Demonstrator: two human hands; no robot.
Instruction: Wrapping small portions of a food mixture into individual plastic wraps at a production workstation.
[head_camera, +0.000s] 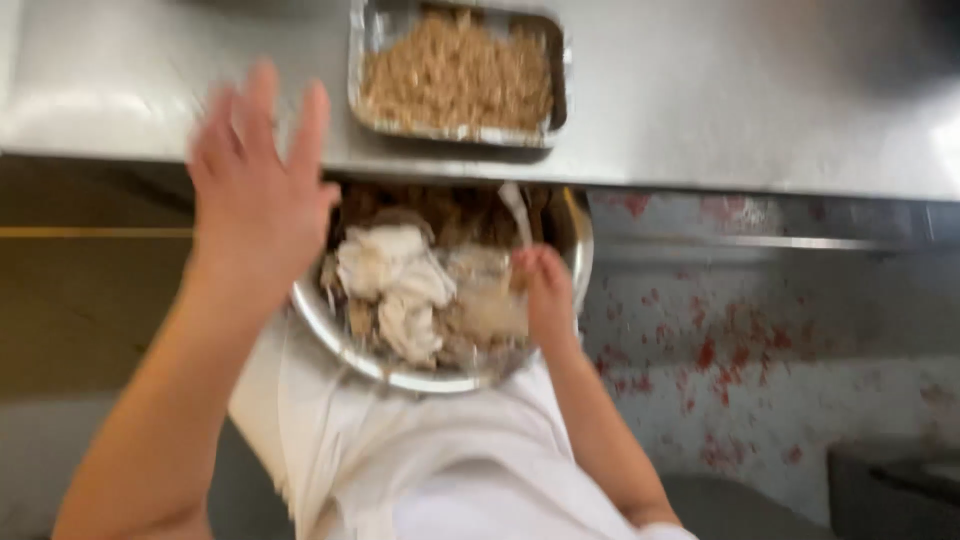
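- Packaging is showing only as a foil-lined rectangular tray (556, 80) sitting near the front edge of the steel counter (750, 100); it carries no label that can be made out, and it is holding a heap of light brown crumbly bits (455, 70).
- Tray's far edge is being cut off by the top of the picture.
- A round metal bowl (330, 325) is hanging just below the counter's front edge, directly under the tray, close against the person's white apron (430, 470).
- The bowl is holding pale, crumpled white lumps (395, 280) at the front and darker brown pieces (450, 205) at the back; the blur is making it hard to tell what they are.
- The left hand (258, 190) is lying open, fingers spread and reaching up over the counter's edge, palm down over the bowl's left rim; it is gripping nothing, and whether it is touching the rim cannot be told.
- The right hand (545, 295) is curling closed over the bowl's right side around a thin pale utensil handle (517, 215) that is rising out of the contents; the utensil's lower end is hidden in the food.
- Both forearms are running out of the bottom of the picture.
- A pale wall with red blotches (740, 350) is showing below the counter on the right, smeared by motion.
- The whole view is blurring, so fine textures are staying unclear.
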